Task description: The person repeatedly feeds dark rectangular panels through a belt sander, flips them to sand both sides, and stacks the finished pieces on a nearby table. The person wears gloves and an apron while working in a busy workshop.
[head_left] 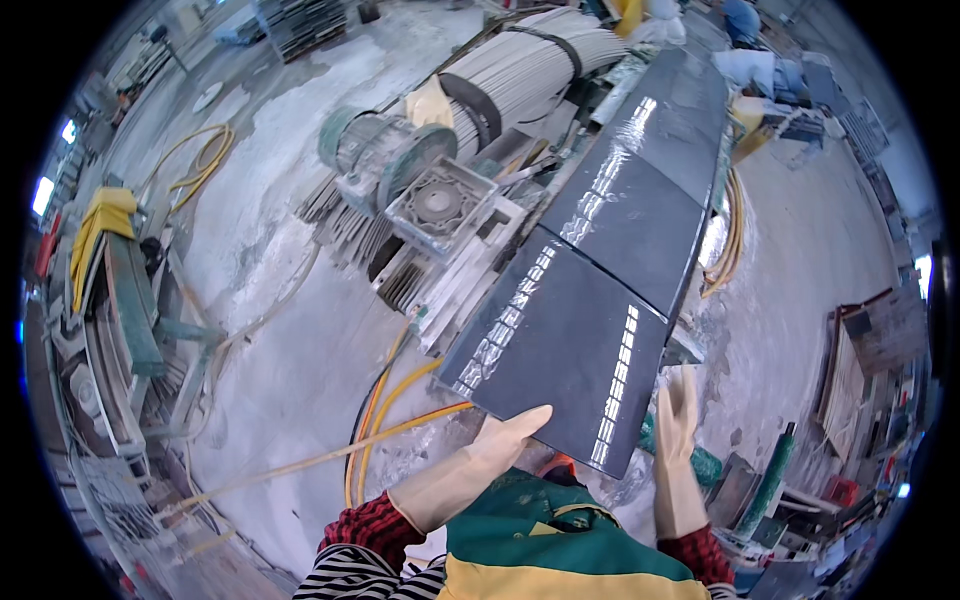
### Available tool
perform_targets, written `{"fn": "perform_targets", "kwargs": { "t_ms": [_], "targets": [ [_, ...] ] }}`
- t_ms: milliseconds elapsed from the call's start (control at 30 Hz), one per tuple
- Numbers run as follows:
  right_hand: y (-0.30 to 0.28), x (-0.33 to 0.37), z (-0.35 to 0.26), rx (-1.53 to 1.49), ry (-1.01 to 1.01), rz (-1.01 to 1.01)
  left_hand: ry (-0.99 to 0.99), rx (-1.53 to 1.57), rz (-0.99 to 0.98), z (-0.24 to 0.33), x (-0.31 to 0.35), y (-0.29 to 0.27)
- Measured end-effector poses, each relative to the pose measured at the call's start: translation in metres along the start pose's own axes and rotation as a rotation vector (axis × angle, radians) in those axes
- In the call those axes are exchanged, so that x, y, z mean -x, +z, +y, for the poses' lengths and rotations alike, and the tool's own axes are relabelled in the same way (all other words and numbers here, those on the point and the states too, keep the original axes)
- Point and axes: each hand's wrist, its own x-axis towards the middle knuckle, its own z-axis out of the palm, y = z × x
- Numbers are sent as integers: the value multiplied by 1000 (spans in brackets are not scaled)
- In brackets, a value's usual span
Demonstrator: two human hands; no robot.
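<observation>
One dark slab (575, 345) ahead, near edge by the body. Left hand (497, 438): one digit over that edge, rest hidden; cannot tell how closed. Right hand (677, 425): open, fingers straight, nothing seen held, just beside slab's right edge. Second slab (635, 215) beyond. Motor (430, 195) crowds left side; yellow hose (403, 383) below.

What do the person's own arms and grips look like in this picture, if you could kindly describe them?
The left grip and right grip both wear smooth, plain cream gloves with long cuffs. Above the cuffs come red-and-black patterned sleeves, and a black-and-white striped sleeve shows higher on the left arm. I can see no clear markings on the gloves.
</observation>
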Motion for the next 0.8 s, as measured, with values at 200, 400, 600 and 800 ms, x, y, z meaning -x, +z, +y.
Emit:
{"fn": "perform_targets", "kwargs": {
  "t_ms": [200,400,600,800],
  "targets": [
    [7,47,-39,-591,1025,-75,119,-165,-47,-22,0,-14],
    [-2,77,-7,-931,758,-154,44,4,-271,-8,16,-27],
    [-75,87,-33,-1234,835,-161,-76,-88,-445,-14,16,11],
    [-205,156,22,-1210,564,-75,-252,-261,-708,-83,-6,117]
  ]
}}
